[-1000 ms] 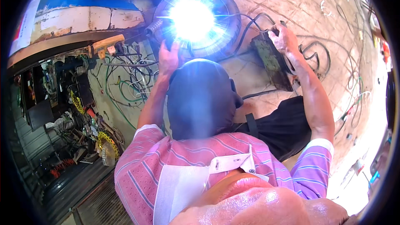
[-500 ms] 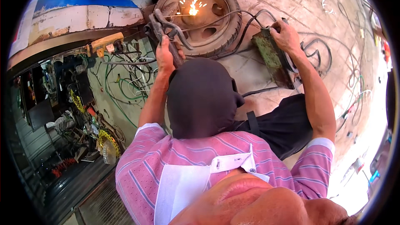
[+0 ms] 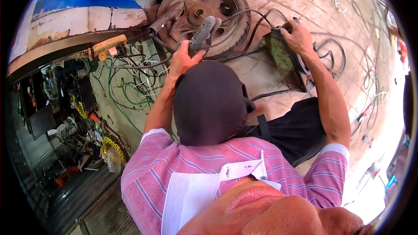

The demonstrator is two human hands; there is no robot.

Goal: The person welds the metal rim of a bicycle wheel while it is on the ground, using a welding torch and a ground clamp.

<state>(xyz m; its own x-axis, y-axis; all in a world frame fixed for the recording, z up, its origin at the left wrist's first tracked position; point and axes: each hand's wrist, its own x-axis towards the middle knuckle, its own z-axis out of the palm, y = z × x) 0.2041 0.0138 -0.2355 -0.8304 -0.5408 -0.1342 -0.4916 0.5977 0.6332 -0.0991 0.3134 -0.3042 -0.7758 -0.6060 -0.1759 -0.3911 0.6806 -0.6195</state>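
Note:
My left hand (image 3: pixel 185 63) is closed around a dark grey welding electrode holder (image 3: pixel 203 35), tilted to the upper right over a spoked wheel with a tyre (image 3: pixel 239 6). A thin rod shows at the holder's tip, near the wheel's hub. Beside the holder, a rusty metal tube piece (image 3: pixel 167 19) rests over the wheel's left side. My right hand (image 3: pixel 298 37) grips the upper end of a worn green box-shaped welding machine (image 3: pixel 278 52), thumb and fingers bent on its top edge. What exactly the fingertips press is hard to make out.
Black cables (image 3: pixel 257 30) run between the wheel and the machine across the tiled floor (image 3: pixel 278 0). A wooden block with sockets (image 3: pixel 109 47) and tangled wires lie at left, above cluttered tools and yellow chain rings (image 3: pixel 111 146). A rounded black shape (image 3: pixel 211 104) sits between my arms.
The bright sparks over the wheel's hub have died out. My left hand has moved right and swung the electrode holder to the upper right, uncovering the tube piece. My right hand stays put.

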